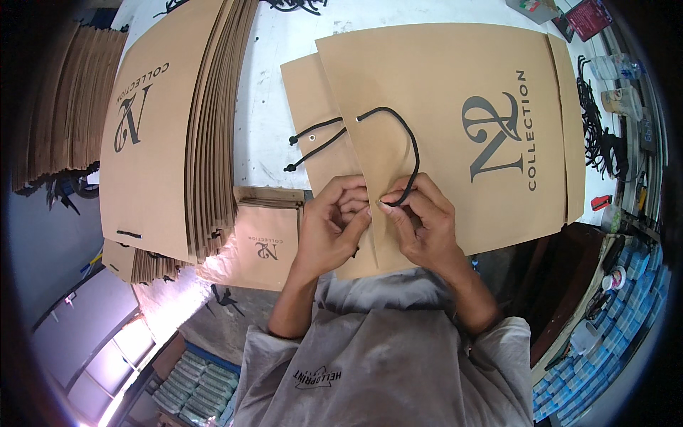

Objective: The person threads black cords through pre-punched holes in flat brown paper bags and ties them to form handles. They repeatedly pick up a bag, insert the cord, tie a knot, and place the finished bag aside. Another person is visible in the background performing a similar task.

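A brown paper bag with a dark printed logo lies sideways on the table, its opening to the left and its back panel showing beyond the front edge. A black cord loops out of one hole in the front panel. My right hand pinches the lower end of this cord against the panel. At the open edge, my left hand is closed with its fingers curled, gripping the edge of the bag; its fingertips are partly hidden. Two knotted cord ends stick out over the back panel, near an eyelet.
On the left stands a thick stack of brown bags, with another stack beyond it. A smaller bag lies below. Black cords, a plastic bottle and a red-and-black object are along the right side.
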Available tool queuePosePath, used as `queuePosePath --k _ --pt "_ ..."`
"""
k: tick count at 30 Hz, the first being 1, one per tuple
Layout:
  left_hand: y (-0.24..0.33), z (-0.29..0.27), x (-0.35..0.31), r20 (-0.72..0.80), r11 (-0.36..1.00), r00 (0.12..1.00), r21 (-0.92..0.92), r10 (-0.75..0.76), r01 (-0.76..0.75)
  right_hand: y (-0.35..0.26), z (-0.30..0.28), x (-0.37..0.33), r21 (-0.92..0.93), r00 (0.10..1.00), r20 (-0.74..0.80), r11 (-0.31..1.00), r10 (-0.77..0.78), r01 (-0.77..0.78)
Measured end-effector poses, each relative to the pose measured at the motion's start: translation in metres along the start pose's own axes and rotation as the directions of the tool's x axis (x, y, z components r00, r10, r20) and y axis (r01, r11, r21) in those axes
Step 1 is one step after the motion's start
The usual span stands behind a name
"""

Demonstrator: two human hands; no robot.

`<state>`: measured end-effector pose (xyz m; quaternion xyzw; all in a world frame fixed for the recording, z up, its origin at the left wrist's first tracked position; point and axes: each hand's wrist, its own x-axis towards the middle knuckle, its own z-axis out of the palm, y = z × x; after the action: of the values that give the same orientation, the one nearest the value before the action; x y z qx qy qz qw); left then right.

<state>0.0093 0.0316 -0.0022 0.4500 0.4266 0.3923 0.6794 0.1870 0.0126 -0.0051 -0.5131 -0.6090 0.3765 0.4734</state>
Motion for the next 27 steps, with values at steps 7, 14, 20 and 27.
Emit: queuePosePath --k 7,14,20,27 --pt "-0.007 -0.003 0.0 -0.05 0.997 0.999 0.078 -0.006 0.01 0.005 -0.004 -0.002 0.021 1.0 0.009 0.999 0.03 -0.03" --pt "0.009 -0.034 -0.004 -0.261 0.885 0.932 0.453 0.25 -0.111 0.013 0.005 -0.007 0.305 0.971 -0.211 0.951 0.109 -0.04" --pt "0.027 -0.03 -0.033 -0.173 0.949 0.958 0.257 0.228 -0.18 -0.023 0.02 -0.001 -0.106 0.977 -0.093 0.977 -0.194 0.184" --pt "0.013 -0.013 -0.026 0.004 0.996 1.0 -0.09 -0.006 0.006 -0.023 0.016 -0.005 0.032 0.985 -0.1 0.989 -0.143 0.147"
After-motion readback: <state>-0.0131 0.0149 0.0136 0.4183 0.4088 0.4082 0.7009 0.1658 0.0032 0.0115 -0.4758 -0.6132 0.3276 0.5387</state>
